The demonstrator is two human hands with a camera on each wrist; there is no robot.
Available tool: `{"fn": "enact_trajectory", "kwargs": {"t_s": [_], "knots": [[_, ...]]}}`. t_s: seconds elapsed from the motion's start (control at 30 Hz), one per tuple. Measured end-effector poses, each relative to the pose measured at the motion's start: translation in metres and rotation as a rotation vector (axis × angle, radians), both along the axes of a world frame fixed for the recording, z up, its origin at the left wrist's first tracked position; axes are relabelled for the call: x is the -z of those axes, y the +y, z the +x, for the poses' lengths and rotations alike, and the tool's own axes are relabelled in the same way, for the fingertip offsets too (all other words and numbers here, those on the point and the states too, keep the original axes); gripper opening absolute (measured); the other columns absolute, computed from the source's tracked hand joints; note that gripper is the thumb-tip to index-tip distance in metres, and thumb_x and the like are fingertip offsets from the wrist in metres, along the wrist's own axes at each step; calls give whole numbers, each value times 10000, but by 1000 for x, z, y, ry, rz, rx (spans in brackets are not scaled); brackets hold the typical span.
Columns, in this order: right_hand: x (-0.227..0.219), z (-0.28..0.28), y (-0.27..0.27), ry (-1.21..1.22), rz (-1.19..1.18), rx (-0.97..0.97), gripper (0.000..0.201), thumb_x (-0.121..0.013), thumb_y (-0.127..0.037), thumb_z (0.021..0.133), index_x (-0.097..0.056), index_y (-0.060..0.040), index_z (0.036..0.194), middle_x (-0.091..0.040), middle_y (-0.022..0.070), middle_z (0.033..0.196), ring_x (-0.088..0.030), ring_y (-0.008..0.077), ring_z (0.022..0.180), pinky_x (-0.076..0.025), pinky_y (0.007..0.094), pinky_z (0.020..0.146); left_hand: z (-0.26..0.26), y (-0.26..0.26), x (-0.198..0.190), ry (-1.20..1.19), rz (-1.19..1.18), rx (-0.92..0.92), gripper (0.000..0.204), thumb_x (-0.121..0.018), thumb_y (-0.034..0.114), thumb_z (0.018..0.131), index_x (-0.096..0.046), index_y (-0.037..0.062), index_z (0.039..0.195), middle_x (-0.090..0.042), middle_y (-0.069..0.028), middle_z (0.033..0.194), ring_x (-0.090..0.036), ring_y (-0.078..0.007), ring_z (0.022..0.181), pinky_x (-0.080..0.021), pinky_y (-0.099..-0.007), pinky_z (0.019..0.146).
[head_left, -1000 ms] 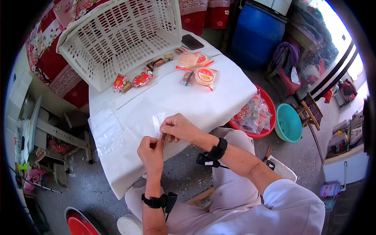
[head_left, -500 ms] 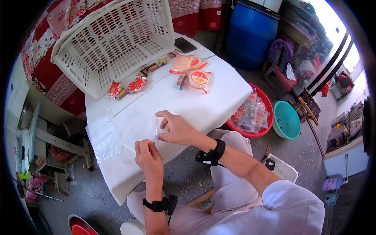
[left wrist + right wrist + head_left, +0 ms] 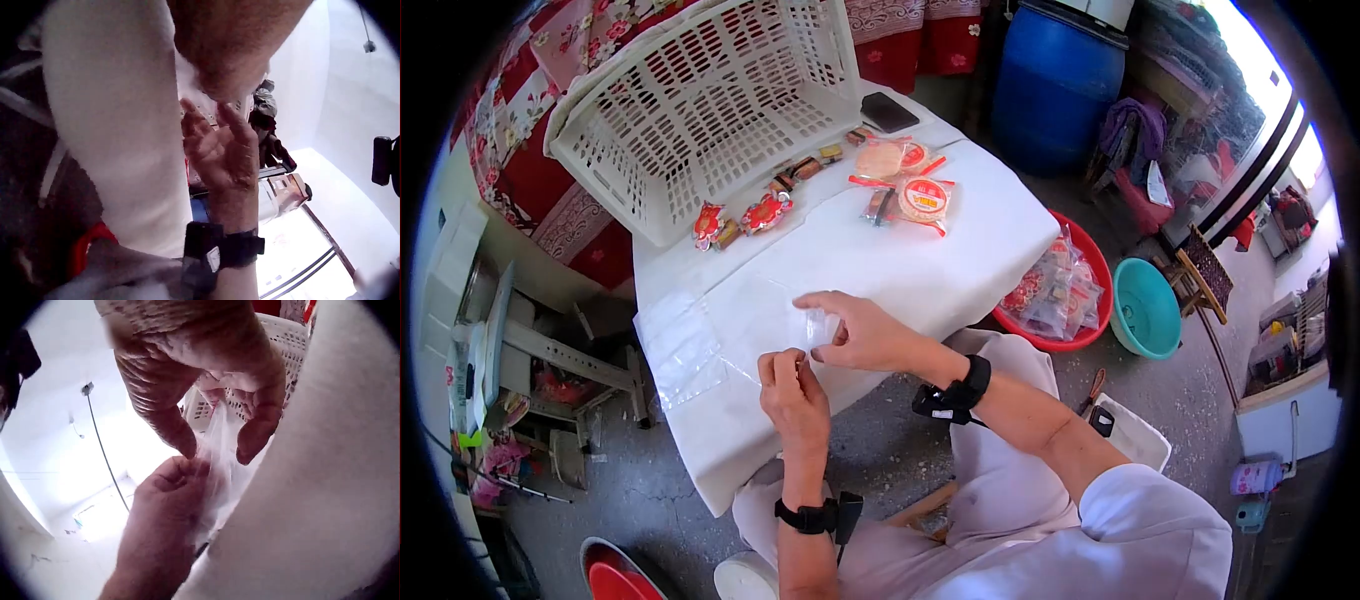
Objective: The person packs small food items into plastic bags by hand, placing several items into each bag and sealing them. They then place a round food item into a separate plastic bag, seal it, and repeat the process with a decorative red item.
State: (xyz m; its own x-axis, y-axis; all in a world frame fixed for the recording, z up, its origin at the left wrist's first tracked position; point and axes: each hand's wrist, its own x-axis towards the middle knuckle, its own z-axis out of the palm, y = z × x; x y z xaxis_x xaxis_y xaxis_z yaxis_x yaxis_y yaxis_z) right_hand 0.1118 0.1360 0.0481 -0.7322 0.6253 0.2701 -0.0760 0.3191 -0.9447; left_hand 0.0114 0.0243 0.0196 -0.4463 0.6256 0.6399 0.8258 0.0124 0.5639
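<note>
My left hand (image 3: 796, 390) pinches the thin clear bag (image 3: 219, 440) over the surface's (image 3: 870, 265) near edge, my right hand (image 3: 865, 335) spread open around the plastic, and the flimsy film could slip or crumple if that pinch loosened or I tugged unevenly.

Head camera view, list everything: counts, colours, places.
Table: one, white, centre
Clear bag: one, transparent, table's near edge
Flat bags: uncounted, transparent, table's left
Crate: one, white, table's far edge
Phone: one, dark, beside crate
Round snack packs: two, red, near phone
Flowery packets: two, red, before crate
Small packets: several, brownish, before crate
Large basin: one, red, right
Filled bags: several, clear, in large basin
Small basin: one, teal, right
Barrel: one, blue, behind table
Floral cloth: uncounted, red, behind crate
Clutter: uncounted, mixed, edges
Left hand: one, pinching clear bag
Right hand: one, at clear bag
</note>
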Motion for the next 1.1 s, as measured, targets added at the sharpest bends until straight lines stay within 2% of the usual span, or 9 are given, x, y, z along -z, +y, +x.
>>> {"fn": "enact_trajectory", "kwargs": {"t_s": [0.07,0.37,0.6,0.67,0.73,0.77,0.83,0.97,1.1], "knots": [[22,-7,5,-87,267,109,244,-590,-59,735,-597,2,971,-614,146,900,-611,214,682,-495,303,630,1,1,0,-56,-10,10,133,-553,-92,750,-545,7,839,-522,-142,805,-544,-298,671,-440,-362,569],[22,-1,23,-309,443,376,172,-587,-66,695,-607,-56,866,-591,121,867,-599,304,753,-483,375,673,-12,-3,3,110,-49,-90,196,-553,-92,739,-539,21,898,-508,-152,831,-562,-332,678,-432,-410,565],[10,17,39,-405,452,151,282,-671,-158,702,-623,-55,961,-590,123,983,-607,283,819,-488,366,728,-8,-7,7,109,-100,-154,182,-569,-57,751,-548,32,908,-501,-140,845,-563,-316,676,-446,-405,565],[-9,34,61,-382,332,153,460,-723,-233,691,-596,-19,1078,-586,156,1085,-602,272,932,-475,352,828,-7,-9,8,163,-110,-97,150,-583,-43,760,-556,36,884,-503,-130,849,-565,-307,674,-452,-397,564],[-4,48,96,-333,517,526,641,-755,-332,667,-539,-24,1187,-537,165,1218,-501,340,1130,-420,396,950,-4,-9,12,165,-144,-68,140,-589,-40,761,-572,35,878,-502,-127,846,-564,-302,671,-454,-392,562],[1,51,108,-332,520,525,641,-755,-332,667,-539,-24,1187,-537,165,1218,-501,340,1130,-420,396,950,-3,-9,14,172,-179,-36,130,-594,-37,761,-587,33,872,-501,-124,843,-564,-297,669,-455,-387,561],[5,54,124,-499,697,803,705,-759,-327,660,-487,-39,1243,-518,145,1243,-464,366,1162,-403,446,967,-1,-7,11,172,-168,-29,139,-599,-34,760,-605,32,881,-500,-122,836,-562,-294,667,-454,-384,560],[14,56,135,-615,715,773,607,-738,-293,689,-504,-40,1189,-499,137,1256,-436,376,1179,-427,482,922,-2,-6,12,150,-160,-8,170,-611,-22,763,-649,34,918,-498,-121,819,-556,-289,661,-448,-379,556],[11,65,152,-633,699,811,391,-680,-248,755,-556,-30,1055,-598,128,1077,-572,311,982,-498,419,796,-2,-8,10,168,-166,7,160,-614,-5,776,-650,33,927,-501,-116,810,-555,-284,662,-442,-378,548]]}}
